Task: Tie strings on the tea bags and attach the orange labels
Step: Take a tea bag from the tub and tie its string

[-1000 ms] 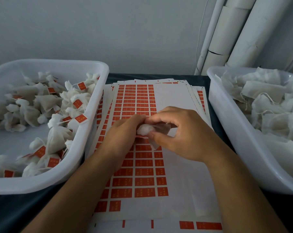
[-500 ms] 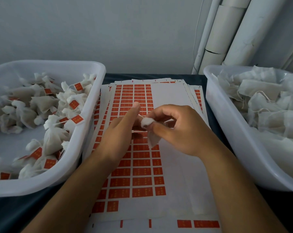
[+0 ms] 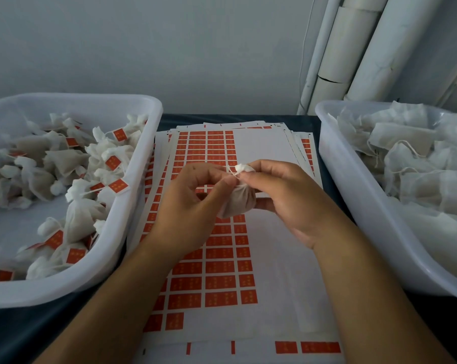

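Pinched between thumb and fingertips of the right hand: one filled tea bag, gripped at its gathered neck, pouch hanging down against the palm. Closed on the thin white string at that same neck: thumb and forefinger of the left hand, other fingers curled under. Held above the middle of a stack of label sheets, well clear of the paper. Printed in rows down the left half of the top sheet: orange labels, right half bare white backing. Spread beneath, a dark table. Set at left, a white plastic tub heaped with tied bags already carrying orange tags. Set at right, a second white tub piled with untied bags, loose strings trailing. Rose at the far side, a plain pale wall; stood in the far right corner, white pipes.
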